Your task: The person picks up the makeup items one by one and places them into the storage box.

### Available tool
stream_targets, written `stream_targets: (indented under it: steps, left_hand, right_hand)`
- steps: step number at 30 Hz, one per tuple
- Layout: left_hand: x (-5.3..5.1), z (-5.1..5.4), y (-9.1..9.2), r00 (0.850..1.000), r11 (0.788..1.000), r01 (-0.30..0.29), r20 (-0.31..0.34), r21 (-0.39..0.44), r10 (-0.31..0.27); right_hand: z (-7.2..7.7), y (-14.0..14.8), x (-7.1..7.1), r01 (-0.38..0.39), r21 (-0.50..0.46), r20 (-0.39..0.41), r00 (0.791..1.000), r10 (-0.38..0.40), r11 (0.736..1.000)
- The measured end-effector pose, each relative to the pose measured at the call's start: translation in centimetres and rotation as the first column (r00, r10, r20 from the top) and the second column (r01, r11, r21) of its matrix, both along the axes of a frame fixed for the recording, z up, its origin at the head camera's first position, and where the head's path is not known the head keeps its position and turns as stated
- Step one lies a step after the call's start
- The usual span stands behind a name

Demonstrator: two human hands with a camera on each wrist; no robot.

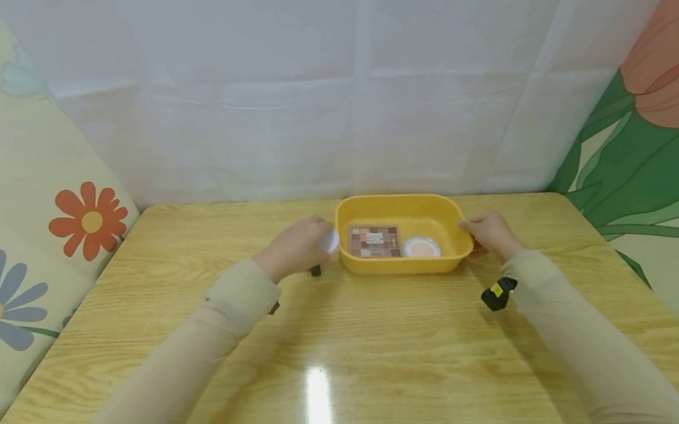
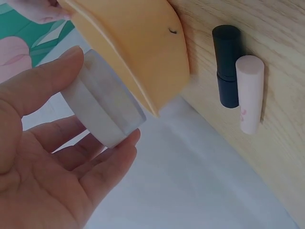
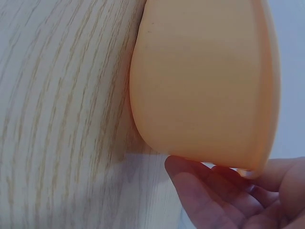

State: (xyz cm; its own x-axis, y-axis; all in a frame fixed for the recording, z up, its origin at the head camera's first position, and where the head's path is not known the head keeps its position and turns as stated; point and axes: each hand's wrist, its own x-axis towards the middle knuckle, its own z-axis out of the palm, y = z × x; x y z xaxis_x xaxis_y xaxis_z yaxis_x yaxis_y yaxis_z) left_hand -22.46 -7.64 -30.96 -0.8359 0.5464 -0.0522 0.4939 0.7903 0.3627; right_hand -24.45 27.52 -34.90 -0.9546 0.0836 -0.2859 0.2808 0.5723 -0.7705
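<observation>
While a tub (image 1: 404,267) near the bench's (image 1: 423,365) far edge is being gripped by the right hand (image 1: 491,232), a white jar (image 2: 106,98) is being pinched beside it by the left hand's (image 1: 297,244) half-curled fingers; palette (image 1: 374,242), compact (image 1: 422,247) already inside, black tube (image 2: 227,62), pink tube (image 2: 250,90) not.

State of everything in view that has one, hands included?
Yellow basin, upright on table
Left hand, gripping white jar
White jar, held outside basin; lid unclear
Right hand, gripping basin rim
Palette, flat in basin
Round compact, in basin; lid unclear
Black tube, lying on table
Pink tube, lying beside it
</observation>
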Motion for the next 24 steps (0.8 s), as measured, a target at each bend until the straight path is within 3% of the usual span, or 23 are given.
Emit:
stream_targets:
  steps: [10, 24]
  left_hand:
    - [-0.4, 0.4, 0.7, 1.000, 1.000, 0.003, 0.030, 0.019, -0.003]
    - [-1.0, 0.6, 1.1, 1.000, 1.000, 0.027, 0.014, 0.012, -0.027]
  right_hand:
    - [-0.1, 0.1, 0.0, 0.003, 0.003, -0.001, 1.000, -0.003, 1.000]
    - [0.1, 0.1, 0.1, 0.008, 0.006, -0.006, 1.000, -0.008, 1.000]
